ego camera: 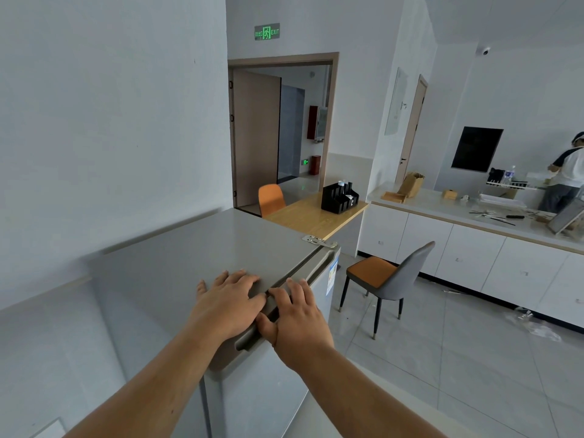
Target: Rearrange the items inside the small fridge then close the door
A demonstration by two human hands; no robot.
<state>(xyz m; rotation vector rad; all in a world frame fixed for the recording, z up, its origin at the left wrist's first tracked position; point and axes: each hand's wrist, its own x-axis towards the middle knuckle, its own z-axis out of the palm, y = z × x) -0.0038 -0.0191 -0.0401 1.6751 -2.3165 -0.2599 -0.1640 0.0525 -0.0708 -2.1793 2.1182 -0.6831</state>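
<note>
A small grey fridge (202, 248) stands below me against the white wall, seen from above. Its door (262, 390) looks shut against the body, so nothing inside shows. My left hand (227, 298) lies flat, fingers spread, on the fridge top near the front edge. My right hand (297, 314) rests palm down over the door's top edge and recessed handle (252, 335), fingers spread, holding nothing. A metal hinge (317, 240) sits at the far corner of the door.
A grey and orange chair (388, 279) stands on the tiled floor right of the fridge. Behind it a wooden table (303, 219) carries a black organiser (338, 197). White cabinets with a cluttered counter (458, 210) run along the right, where another person (565, 178) stands.
</note>
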